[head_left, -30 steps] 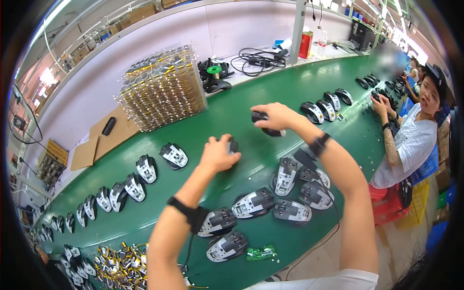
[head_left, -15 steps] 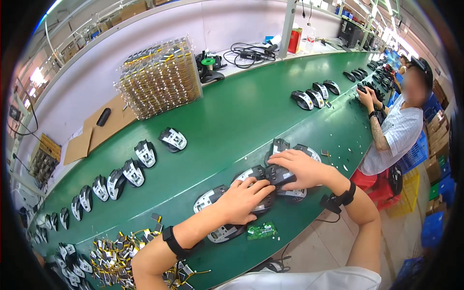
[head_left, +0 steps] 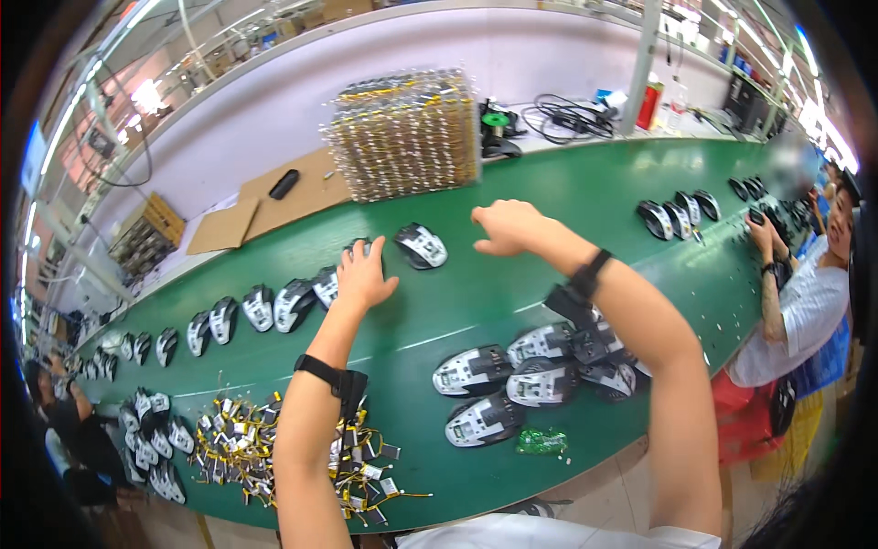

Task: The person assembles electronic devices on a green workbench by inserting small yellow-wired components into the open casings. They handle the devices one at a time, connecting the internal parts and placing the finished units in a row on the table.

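My left hand (head_left: 366, 276) reaches over the row on the green bench. Its fingers are spread, with the tips on a dark and light-grey computer mouse shell (head_left: 358, 245) that they partly hide. My right hand (head_left: 514, 227) hovers to the right, thumb and bent fingers apart, with nothing in it. Between the hands sits another mouse shell (head_left: 422, 245), untouched. Nearer to me lies a cluster of mouse shells (head_left: 541, 381), some partly behind my right forearm.
A row of mouse shells (head_left: 258, 308) runs left along the green bench (head_left: 549, 284). Small wired batteries (head_left: 242, 439) are heaped near left, and a green packet (head_left: 541, 442) lies by the front edge. A tall stack of wired parts (head_left: 402, 137) stands behind. A co-worker (head_left: 805, 293) sits at right.
Both my hands have left the near cluster and moved to the far row, the left onto a shell there. The view has shifted, so the bench appears further right.
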Demonstrator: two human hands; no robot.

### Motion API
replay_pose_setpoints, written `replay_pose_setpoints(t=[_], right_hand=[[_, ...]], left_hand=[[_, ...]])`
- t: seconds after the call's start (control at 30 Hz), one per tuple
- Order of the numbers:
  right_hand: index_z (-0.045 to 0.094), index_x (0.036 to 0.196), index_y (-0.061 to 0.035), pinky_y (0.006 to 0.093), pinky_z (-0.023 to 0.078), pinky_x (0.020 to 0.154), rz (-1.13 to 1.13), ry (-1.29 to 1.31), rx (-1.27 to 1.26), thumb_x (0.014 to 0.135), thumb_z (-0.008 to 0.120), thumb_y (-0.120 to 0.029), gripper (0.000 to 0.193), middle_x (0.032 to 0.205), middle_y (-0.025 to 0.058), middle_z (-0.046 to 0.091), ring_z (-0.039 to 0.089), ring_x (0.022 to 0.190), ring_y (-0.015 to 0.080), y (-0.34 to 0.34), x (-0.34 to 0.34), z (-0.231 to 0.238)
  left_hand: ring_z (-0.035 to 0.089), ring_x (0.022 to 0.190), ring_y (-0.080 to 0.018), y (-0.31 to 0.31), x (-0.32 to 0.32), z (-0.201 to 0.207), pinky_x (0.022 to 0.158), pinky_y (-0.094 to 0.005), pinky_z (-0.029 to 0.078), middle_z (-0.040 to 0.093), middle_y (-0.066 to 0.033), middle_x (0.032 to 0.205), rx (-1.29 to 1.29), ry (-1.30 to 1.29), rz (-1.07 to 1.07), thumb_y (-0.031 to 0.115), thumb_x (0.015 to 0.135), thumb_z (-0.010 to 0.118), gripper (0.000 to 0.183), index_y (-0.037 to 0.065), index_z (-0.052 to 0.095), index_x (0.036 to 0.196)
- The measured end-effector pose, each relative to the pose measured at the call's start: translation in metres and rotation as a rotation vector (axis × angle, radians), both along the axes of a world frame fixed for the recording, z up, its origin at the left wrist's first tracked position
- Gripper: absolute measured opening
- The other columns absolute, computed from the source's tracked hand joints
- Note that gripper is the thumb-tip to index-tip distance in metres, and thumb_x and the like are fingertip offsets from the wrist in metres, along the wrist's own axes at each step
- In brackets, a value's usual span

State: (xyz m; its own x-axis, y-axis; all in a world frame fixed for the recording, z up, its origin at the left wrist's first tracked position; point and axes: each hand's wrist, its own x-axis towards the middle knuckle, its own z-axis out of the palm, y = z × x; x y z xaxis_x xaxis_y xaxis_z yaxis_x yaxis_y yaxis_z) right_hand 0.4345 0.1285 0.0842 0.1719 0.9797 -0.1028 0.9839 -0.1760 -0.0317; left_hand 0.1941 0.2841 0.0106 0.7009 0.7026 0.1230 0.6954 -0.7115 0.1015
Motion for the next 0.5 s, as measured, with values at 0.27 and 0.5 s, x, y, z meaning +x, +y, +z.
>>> replay_pose_setpoints(t=[0.27,0.5], right_hand=[[0.049,0.140,-0.0186,0.0445,0.049,0.099,-0.152,0.067,0.153,0.083,0.066,-0.026,0.060,0.121,0.0199,0.062,0.059,0.114,0.0383,0.110,-0.061,-0.089],[0.052,0.137,-0.0175,0.0455,0.049,0.096,0.343,0.359,0.167,0.073,0.067,-0.010,0.066,0.128,0.0175,0.056,0.058,0.112,0.0365,-0.013,-0.049,-0.017]], left_hand=[[0.057,0.105,-0.0456,0.009,-0.004,-0.020,0.093,-0.0527,0.046,0.051,-0.0202,0.124,0.128,-0.165,-0.046,0.045,0.077,0.075,0.061,0.011,0.055,0.123],[0.051,0.118,-0.0414,-0.009,0.016,-0.021,0.101,-0.0493,0.040,0.050,-0.0244,0.125,0.076,-0.225,0.136,0.054,0.075,0.075,0.085,0.003,0.043,0.135]])
